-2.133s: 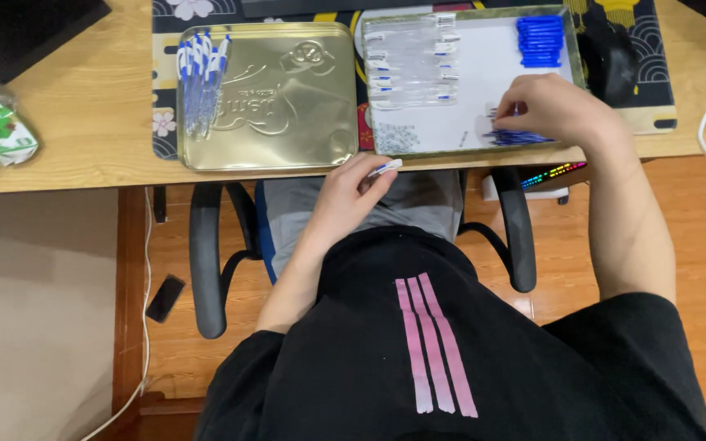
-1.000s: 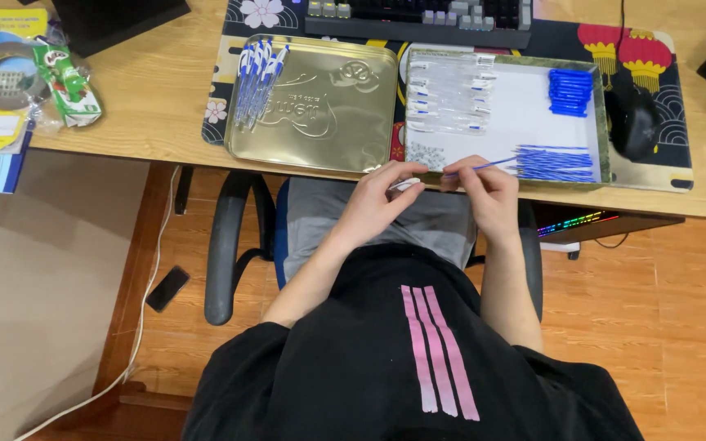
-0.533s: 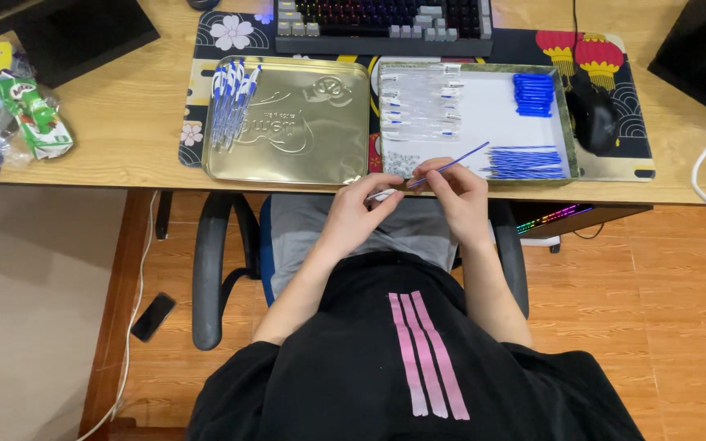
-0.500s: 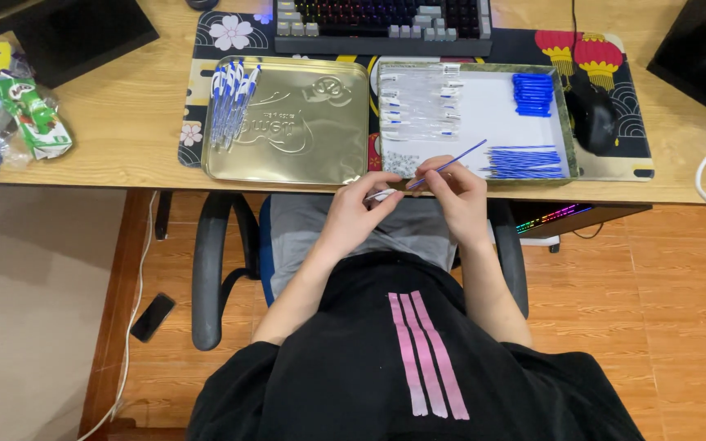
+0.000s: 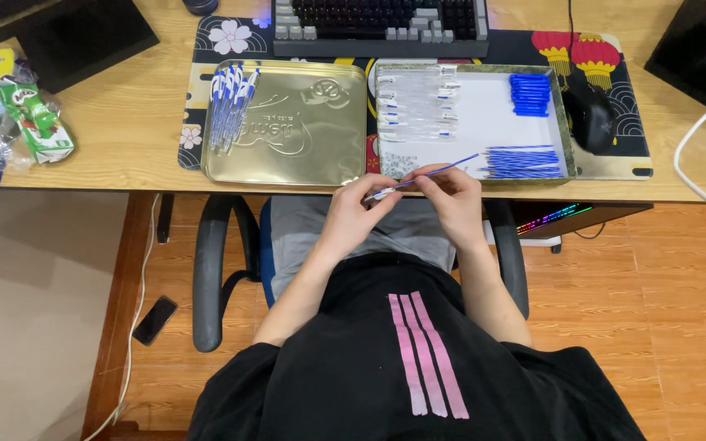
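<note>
Just below the desk's front edge [image 5: 124, 181], over the lap of the seated person, both hands meet. The left hand [image 5: 351, 214] pinches a clear pen barrel [image 5: 382, 194] between thumb and fingers, and the right hand [image 5: 449, 196] pinches a thin blue refill [image 5: 443, 169] whose lower end sits at the barrel's mouth. The refill slants up and to the right, its far tip crossing above the near rim of the open tray [image 5: 567, 139]. The hands hang clear of the desk, with free space on either side between the chair's armrests [image 5: 206, 269].

Beyond the hands, two containers sit side by side on a patterned desk mat [image 5: 230, 37], nearly touching. The gold tin lid [image 5: 304, 131] on the left carries a bundle of assembled blue-and-white pens [image 5: 230, 106] along its left edge; most of its surface is bare. The tray on the right holds clear barrels [image 5: 414, 102] at its left side, a stack of blue caps [image 5: 530, 94] at the upper right and a loose row of blue refills [image 5: 525, 162] along the near right.

Farther back, a keyboard [image 5: 377, 24] lies against the tray's far rims, and a black mouse [image 5: 588, 118] sits just beside the tray's right wall. A green carton [image 5: 38, 122] lies well apart at the desk's left.
</note>
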